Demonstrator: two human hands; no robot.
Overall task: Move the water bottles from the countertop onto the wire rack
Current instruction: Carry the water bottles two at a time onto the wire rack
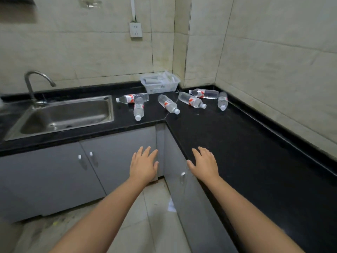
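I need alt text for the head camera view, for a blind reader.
Six water bottles lie on their sides on a black countertop in a tiled corner, near a white basket. The left hand and right hand reach forward, open and empty; a steel sink sits at left.

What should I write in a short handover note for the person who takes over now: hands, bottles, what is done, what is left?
Left hand: open, holds nothing, in front of the cabinets.
Right hand: open, holds nothing, over the edge of the countertop.
Six water bottles lie on their sides near the corner.
The wire rack is not in view.
Done: nothing visible; no bottle is picked up.
Left: all six bottles must go to the rack.
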